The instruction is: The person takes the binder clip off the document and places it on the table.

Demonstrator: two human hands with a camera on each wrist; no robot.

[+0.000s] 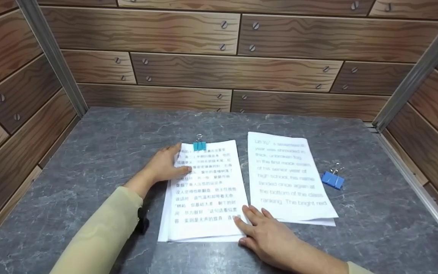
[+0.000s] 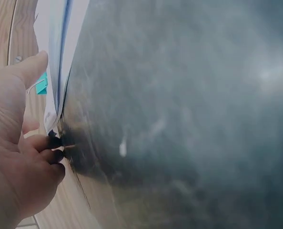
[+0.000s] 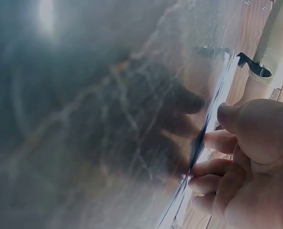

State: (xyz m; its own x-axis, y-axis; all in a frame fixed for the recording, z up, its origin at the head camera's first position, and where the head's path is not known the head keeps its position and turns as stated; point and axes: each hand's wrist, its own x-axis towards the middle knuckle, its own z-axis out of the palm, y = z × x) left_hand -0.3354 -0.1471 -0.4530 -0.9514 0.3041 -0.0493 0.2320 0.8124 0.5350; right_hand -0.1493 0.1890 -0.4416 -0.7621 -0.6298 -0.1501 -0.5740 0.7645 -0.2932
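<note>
A stack of white pages with Chinese print [image 1: 207, 190] lies mid-table, its sheets slightly uneven at the lower and left edges. A teal binder clip [image 1: 199, 146] sits on its top edge, wire handles pointing away. My left hand [image 1: 164, 164] rests along the stack's upper left edge, thumb lying on the print; in the left wrist view the same hand [image 2: 13, 143] has its other fingertips down by the paper's edge. My right hand [image 1: 270, 238] touches the lower right edge with its fingers spread. In the right wrist view this hand [image 3: 256, 167] is palm down beside the sheet edges.
Right of the stack lies another set of pages with English print [image 1: 285, 179], its sheets slightly offset at the bottom. A blue binder clip [image 1: 333, 180] lies on the grey marbled table [image 1: 143, 121] beyond it. Wood-patterned walls [image 1: 188, 68] enclose the back and sides.
</note>
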